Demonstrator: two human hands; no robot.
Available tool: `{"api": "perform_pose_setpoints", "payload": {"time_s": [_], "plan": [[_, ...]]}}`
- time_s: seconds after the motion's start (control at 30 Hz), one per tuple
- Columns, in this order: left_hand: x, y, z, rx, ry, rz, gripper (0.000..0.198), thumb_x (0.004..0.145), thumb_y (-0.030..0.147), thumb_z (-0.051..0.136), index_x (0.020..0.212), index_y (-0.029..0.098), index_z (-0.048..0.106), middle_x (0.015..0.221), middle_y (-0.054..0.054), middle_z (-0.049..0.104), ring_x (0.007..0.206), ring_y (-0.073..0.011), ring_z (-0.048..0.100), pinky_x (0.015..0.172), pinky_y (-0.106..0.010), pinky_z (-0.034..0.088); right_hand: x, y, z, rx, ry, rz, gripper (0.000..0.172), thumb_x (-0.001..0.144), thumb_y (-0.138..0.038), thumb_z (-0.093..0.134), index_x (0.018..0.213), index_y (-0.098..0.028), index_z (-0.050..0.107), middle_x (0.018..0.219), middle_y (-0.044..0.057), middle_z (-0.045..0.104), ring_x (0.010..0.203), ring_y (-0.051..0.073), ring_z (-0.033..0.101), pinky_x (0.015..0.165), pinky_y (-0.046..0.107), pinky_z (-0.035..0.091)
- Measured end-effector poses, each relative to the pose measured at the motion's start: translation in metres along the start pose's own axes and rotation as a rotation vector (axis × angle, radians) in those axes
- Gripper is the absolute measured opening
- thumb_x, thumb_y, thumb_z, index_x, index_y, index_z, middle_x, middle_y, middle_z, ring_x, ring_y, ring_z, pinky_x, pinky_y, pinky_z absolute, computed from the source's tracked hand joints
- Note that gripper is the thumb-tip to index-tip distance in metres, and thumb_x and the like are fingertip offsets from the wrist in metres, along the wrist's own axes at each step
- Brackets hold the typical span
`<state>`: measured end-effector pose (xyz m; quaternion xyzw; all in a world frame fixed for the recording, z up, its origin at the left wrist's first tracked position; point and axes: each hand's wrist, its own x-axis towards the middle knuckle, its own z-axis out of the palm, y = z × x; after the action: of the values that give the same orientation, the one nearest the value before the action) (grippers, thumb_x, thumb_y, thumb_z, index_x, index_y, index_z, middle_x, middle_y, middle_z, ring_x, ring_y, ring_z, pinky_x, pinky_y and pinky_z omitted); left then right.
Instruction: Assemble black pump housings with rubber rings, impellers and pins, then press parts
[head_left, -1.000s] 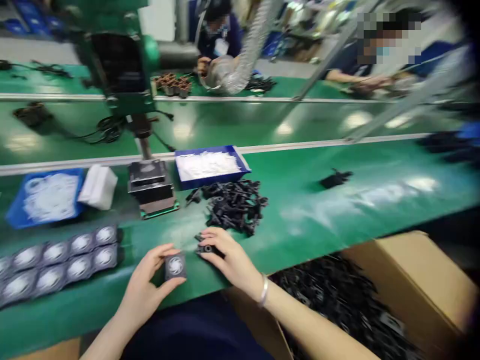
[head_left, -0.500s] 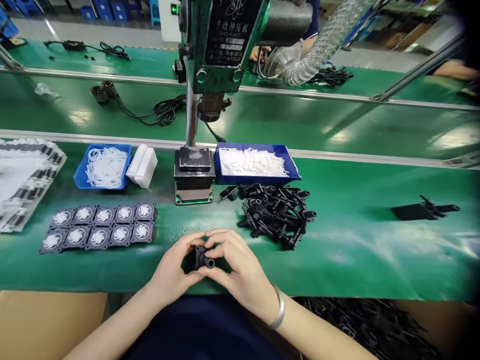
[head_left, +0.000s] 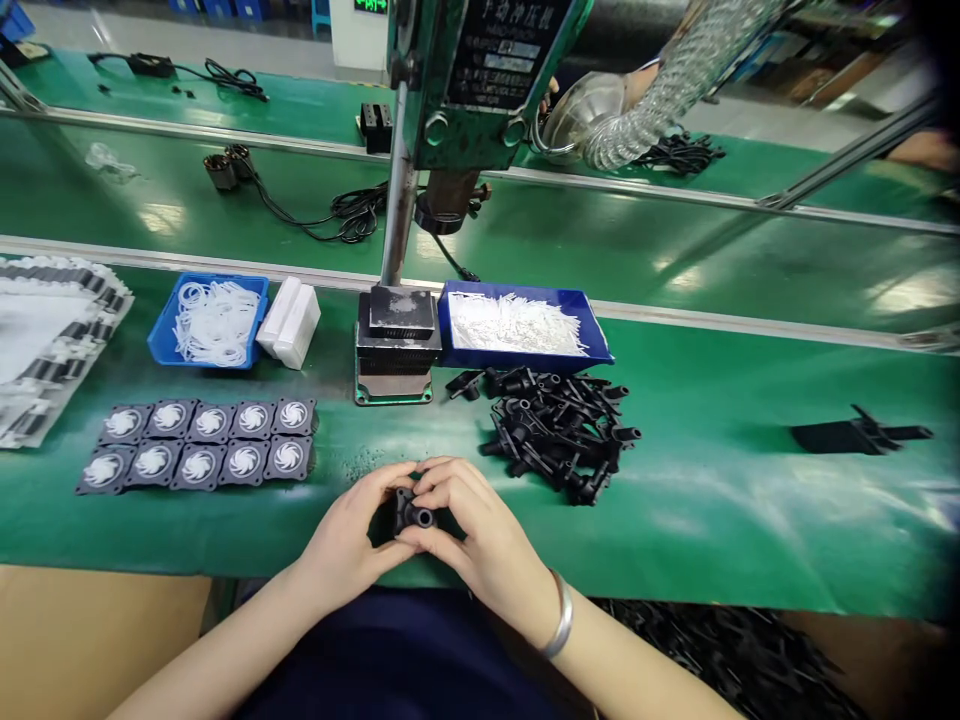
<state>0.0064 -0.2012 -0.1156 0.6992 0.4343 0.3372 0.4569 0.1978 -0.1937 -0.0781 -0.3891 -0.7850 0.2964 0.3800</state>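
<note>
Near the front edge of the bench, my left hand (head_left: 347, 540) and my right hand (head_left: 480, 535) hold one black plastic pump cover (head_left: 414, 512) between them. Its short round spout faces me, and its flat flange lies toward my left fingers. Fingertips and thumbs of both hands are closed around it; the side turned away from me is hidden. Beyond my right hand lies a heap of similar black parts with spouts (head_left: 559, 425). To the left, two rows of dark square housings with white impellers (head_left: 202, 440) lie flat.
A green hand press (head_left: 480, 110) stands over a black block (head_left: 397, 330). Beside it are a blue bin of white rings (head_left: 259, 325), white blocks (head_left: 289, 322) and a blue tray of white pins (head_left: 529, 360). A black bracket-like part (head_left: 840, 437) lies right; more black parts (head_left: 720, 650) are below the edge.
The camera view has shifted slightly, so the press and bins sit further right in view. Both hands keep hold of the pump cover, which is turned a little.
</note>
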Motion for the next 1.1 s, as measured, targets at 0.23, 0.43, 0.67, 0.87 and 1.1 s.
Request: {"api": "perform_pose_setpoints", "payload": {"time_s": [0.23, 0.43, 0.67, 0.87, 1.1], "plan": [[0.002, 0.002, -0.006, 0.109, -0.05, 0.088, 0.064, 0.083, 0.015, 0.07, 0.139, 0.033, 0.043, 0.133, -0.004, 0.062, 0.119, -0.0204, 0.062, 0.103, -0.036, 0.051, -0.003, 0.006, 0.005, 0.004, -0.002, -0.025, 0.021, 0.089, -0.029, 0.069, 0.098, -0.022, 0.052, 0.1, 0.006, 0.062, 0.106, 0.022, 0.058, 0.091, 0.038, 0.052], [0.004, 0.014, -0.011, 0.128, 0.036, 0.213, 0.057, 0.08, 0.016, 0.074, 0.131, 0.029, 0.05, 0.12, -0.004, 0.068, 0.107, -0.0187, 0.066, 0.095, -0.03, 0.055, 0.004, -0.001, -0.007, -0.016, -0.04, -0.036, 0.025, 0.09, -0.04, 0.066, 0.103, -0.023, 0.054, 0.106, 0.007, 0.061, 0.108, 0.021, 0.06, 0.091, 0.035, 0.054], [0.086, 0.074, -0.088, 0.229, 0.251, 0.419, 0.037, 0.081, 0.028, 0.076, 0.116, 0.024, 0.062, 0.114, -0.007, 0.068, 0.107, -0.0221, 0.064, 0.096, -0.037, 0.054, 0.111, -0.052, -0.12, -0.348, 0.355, -0.389, 0.024, 0.091, -0.031, 0.067, 0.112, -0.023, 0.057, 0.117, 0.011, 0.061, 0.116, 0.025, 0.057, 0.103, 0.047, 0.049], [0.168, 0.076, -0.114, 0.165, 0.278, 0.385, 0.038, 0.076, 0.038, 0.077, 0.105, 0.018, 0.063, 0.101, -0.007, 0.068, 0.088, -0.0204, 0.069, 0.081, -0.036, 0.06, 0.252, -0.111, -0.21, -0.094, 0.619, -0.494, 0.057, 0.089, -0.019, 0.065, 0.138, -0.006, 0.038, 0.142, 0.016, 0.044, 0.124, 0.016, 0.053, 0.099, 0.027, 0.049], [0.186, 0.066, -0.112, 0.174, 0.254, 0.394, 0.039, 0.077, 0.04, 0.077, 0.105, 0.018, 0.063, 0.102, -0.008, 0.067, 0.091, -0.0219, 0.068, 0.082, -0.036, 0.059, 0.23, -0.131, -0.196, -0.151, 0.593, -0.499, 0.071, 0.095, -0.029, 0.055, 0.153, -0.024, 0.015, 0.158, 0.007, 0.022, 0.108, 0.016, 0.062, 0.084, 0.024, 0.055]]}}
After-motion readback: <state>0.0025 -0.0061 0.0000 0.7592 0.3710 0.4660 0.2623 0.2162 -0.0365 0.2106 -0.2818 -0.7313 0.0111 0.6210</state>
